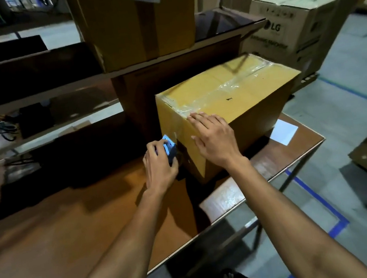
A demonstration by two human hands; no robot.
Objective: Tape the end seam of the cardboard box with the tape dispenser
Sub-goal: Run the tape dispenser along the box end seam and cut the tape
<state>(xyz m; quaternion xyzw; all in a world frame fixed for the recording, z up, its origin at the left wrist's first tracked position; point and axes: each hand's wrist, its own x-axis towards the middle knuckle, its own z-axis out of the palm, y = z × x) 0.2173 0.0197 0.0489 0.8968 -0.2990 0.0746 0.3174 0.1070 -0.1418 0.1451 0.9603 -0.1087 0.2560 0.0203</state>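
Head view: the cardboard box [232,107] sits on the wooden bench [72,227], toward its right end, with clear tape along the top seam. The left hand [159,164] grips the blue tape dispenser [170,146], held against the near end face of the box. The right hand [216,141] lies flat, fingers spread, on the top front corner, pressing the tape.

Brown table [72,227] with cardboard box [257,113] and white card [284,134].
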